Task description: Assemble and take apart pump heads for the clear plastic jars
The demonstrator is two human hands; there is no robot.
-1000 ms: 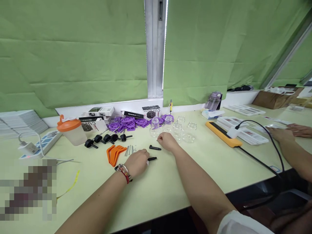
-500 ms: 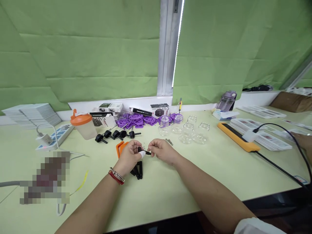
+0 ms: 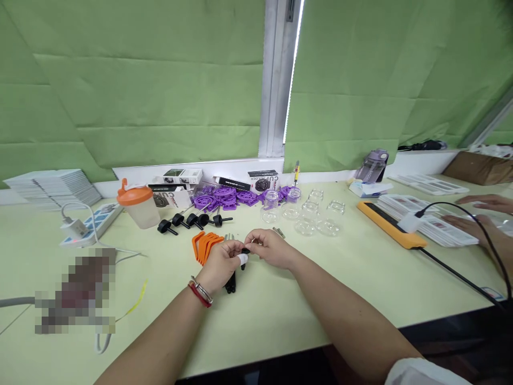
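My left hand, with a white wrap on the thumb, is closed on a small black plastic part that points downward over the table. At its upper end the fingertips of my right hand are pinched together; what lies between them is too small to make out. Several orange bent plastic pieces lie just beyond my left hand. Below that hand show black plastic pieces, partly covered by it. Thin metal pins and small springs or screws rest past my fingers.
Behind are black round parts with stems, purple plastic parts, glass jars and cup holder boxes. An orange-lidded cup stands left. At right are a yellow power strip, white trays and another person's hands.
The black part has turned from nearly level to pointing down. My left hand has shifted slightly right and down, uncovering more orange pieces. The other person's hands reach further into view.
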